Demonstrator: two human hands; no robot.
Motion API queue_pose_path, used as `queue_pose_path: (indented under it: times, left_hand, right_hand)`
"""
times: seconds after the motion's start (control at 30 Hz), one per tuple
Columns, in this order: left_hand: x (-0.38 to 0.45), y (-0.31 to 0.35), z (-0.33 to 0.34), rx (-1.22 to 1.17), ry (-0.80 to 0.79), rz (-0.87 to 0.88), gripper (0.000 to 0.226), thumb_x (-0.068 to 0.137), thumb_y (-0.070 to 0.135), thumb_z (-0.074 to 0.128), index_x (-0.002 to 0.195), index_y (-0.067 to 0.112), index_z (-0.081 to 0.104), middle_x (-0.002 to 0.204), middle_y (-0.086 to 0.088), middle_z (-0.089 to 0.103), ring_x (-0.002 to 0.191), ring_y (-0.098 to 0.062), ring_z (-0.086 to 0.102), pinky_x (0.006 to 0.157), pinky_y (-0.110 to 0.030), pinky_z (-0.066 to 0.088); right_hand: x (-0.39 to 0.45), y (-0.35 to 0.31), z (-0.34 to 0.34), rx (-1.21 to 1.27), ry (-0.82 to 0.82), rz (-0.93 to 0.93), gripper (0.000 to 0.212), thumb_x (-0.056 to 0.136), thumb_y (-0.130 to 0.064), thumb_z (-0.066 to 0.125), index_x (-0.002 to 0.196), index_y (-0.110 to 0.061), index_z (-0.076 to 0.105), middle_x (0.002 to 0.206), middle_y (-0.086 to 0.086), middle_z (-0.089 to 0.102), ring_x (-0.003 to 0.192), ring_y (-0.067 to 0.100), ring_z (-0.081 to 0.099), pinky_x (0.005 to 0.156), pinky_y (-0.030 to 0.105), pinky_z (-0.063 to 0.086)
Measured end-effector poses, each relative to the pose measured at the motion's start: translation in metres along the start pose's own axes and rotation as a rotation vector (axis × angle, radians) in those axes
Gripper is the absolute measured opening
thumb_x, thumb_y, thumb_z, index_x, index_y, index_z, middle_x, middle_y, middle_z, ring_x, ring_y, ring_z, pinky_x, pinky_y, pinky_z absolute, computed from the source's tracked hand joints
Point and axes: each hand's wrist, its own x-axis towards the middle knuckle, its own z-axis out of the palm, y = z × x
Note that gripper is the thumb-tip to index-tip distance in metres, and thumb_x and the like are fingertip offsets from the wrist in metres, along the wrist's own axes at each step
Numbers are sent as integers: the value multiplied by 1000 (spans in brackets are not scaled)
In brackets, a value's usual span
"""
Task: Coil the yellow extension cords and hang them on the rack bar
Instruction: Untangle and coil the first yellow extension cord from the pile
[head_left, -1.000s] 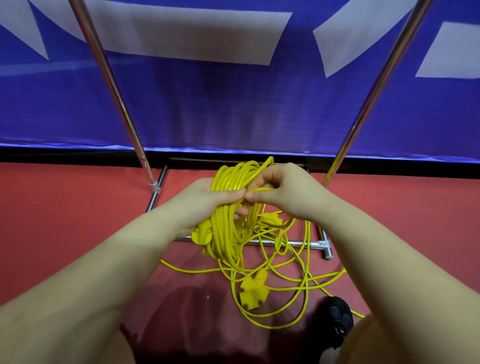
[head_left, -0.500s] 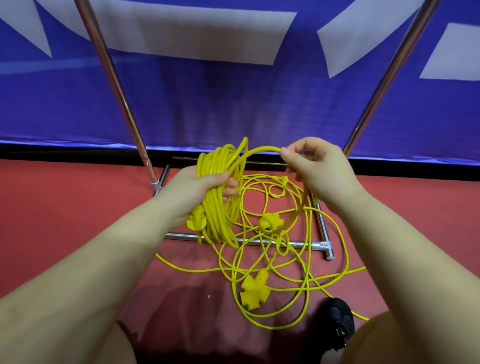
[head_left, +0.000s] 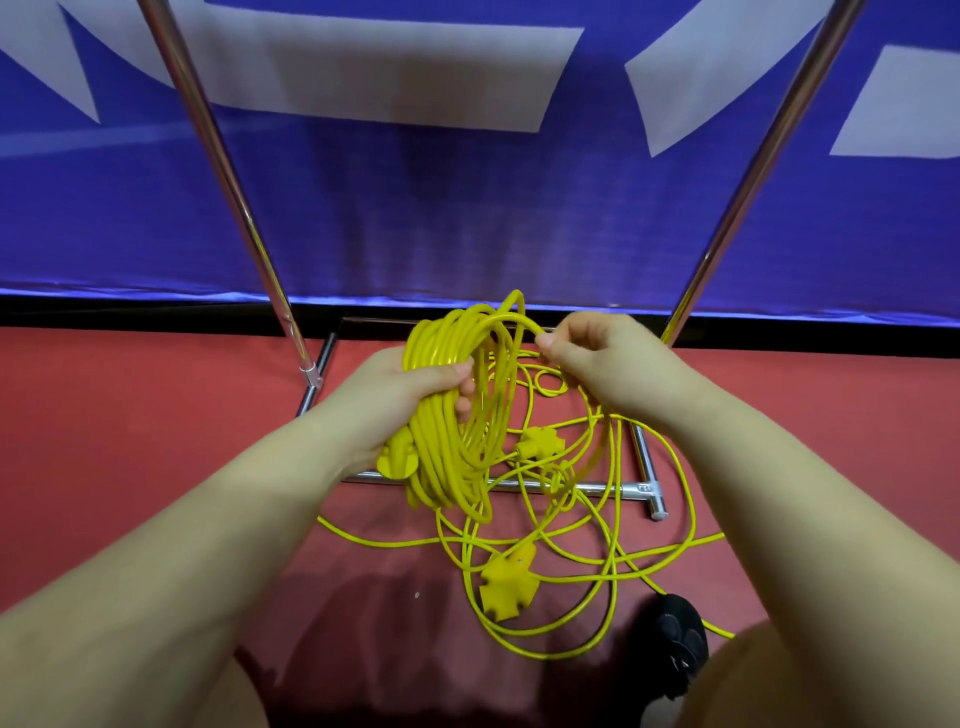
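Head view: I see the coiled bundle of yellow cord (head_left: 447, 415) held above the red floor (head_left: 130, 441), my left hand (head_left: 400, 400) wrapped around it. My right hand (head_left: 608, 369) pinches a strand just right. Loose cord (head_left: 613, 561) lies tangled near the rack base (head_left: 597, 488).

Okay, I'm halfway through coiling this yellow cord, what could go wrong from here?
1. The loose cord on the floor lies in crossing loops, so pulling more with your right hand may tighten a tangle.
2. Strands pass over the rack base bar; the triple socket or the smaller plug could catch on it.
3. The coil in your left hand looks thick; loops might slip out.
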Motion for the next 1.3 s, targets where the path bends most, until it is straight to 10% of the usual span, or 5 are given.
queue_pose_path:
  times: [0.23,0.53,0.87,1.1,1.3]
  left_hand:
    - [8,15,-8,-204,195,87,12,90,8,56,79,5,61,56,-2,59,48,-12,58,59,-28,55]
    - [14,22,-24,-327,274,118,13,91,12,56,79,7,61,57,-1,59,49,-11,59,59,-27,56]
    - [12,8,-17,116,175,164,9,89,9,58,80,8,60,67,-4,61,56,-12,60,60,-27,53]
    - [5,4,1,184,28,167,4,86,15,61,85,16,65,73,-1,69,69,-16,64,76,-36,55]
    - [-1,7,2,332,-21,238,13,82,2,65,78,15,63,64,3,67,61,-8,63,61,-21,54]
  right_hand:
    - [-3,22,30,-330,-478,81,32,91,-38,56,98,-8,66,96,7,68,92,23,62,88,34,48]
    - [1,33,34,-450,-485,79,18,91,-30,56,98,-15,61,91,6,63,85,23,57,83,34,47]
    - [4,-10,8,1156,-201,325,18,97,-17,44,87,-13,59,71,3,72,64,18,71,63,28,58]
    - [5,-21,10,1544,-84,423,19,95,-13,47,81,-6,59,68,13,71,57,24,70,59,28,57]
    - [7,-21,14,1529,-65,367,18,96,-18,47,88,-7,58,72,13,71,63,23,71,60,30,59]
